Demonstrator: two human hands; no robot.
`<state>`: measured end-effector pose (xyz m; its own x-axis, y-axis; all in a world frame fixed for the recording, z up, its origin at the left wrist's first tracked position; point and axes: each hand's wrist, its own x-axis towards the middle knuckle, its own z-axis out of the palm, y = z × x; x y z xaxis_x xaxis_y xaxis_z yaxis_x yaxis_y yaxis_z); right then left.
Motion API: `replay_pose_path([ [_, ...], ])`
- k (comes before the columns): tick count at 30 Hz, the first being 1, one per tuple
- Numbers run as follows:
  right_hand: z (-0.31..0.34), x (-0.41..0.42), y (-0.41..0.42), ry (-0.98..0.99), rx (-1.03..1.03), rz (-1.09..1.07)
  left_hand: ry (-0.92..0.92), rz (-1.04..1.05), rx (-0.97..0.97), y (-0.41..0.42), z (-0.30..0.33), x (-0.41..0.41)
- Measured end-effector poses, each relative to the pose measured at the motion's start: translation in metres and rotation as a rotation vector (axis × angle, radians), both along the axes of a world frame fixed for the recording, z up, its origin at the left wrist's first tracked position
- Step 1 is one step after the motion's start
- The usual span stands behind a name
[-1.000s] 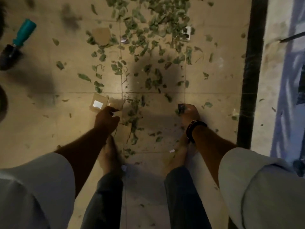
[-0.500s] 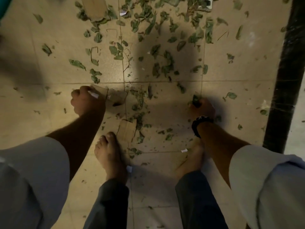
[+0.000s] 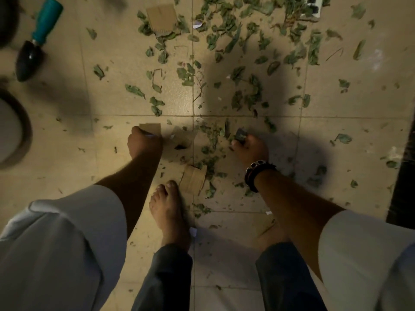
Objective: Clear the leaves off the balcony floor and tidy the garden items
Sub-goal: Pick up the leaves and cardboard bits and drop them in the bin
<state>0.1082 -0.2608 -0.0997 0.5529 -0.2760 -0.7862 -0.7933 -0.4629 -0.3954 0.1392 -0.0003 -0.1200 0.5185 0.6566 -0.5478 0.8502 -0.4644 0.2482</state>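
Green leaves (image 3: 247,95) lie scattered over the beige tiled floor (image 3: 112,104), thickest at the top middle. My left hand (image 3: 143,142) grips a small cardboard piece (image 3: 151,127) down at the floor, fingers curled round its edge. My right hand (image 3: 250,149), with a dark watch on its wrist, pinches a dark crumpled leaf (image 3: 240,134) just above a small heap of leaves (image 3: 213,135). Between the hands sits another cardboard piece (image 3: 183,138).
A trowel (image 3: 33,46) with a teal handle lies at the upper left. A dark round rim (image 3: 22,135) shows at the left edge. More cardboard scraps lie near my foot (image 3: 194,178) and at the top (image 3: 160,17). A black strip (image 3: 402,176) borders the right.
The view has shifted, bringing the trowel back in at the upper left. My right hand has moved left toward the small heap, still pinching its leaf. My left hand keeps the cardboard.
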Motion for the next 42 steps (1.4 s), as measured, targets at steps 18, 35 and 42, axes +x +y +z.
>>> replay_pose_path([
  [18,0.005,-0.022,0.021,0.048,-0.001,0.064,0.032,-0.749,-0.066,-0.044,0.004,0.006],
  [35,0.006,-0.032,0.015,0.047,0.017,0.013,0.161,-1.024,-0.376,-0.027,0.038,-0.099],
  [42,0.003,-0.048,0.011,0.067,0.057,0.021,0.192,-1.093,-0.106,-0.049,0.007,-0.122],
])
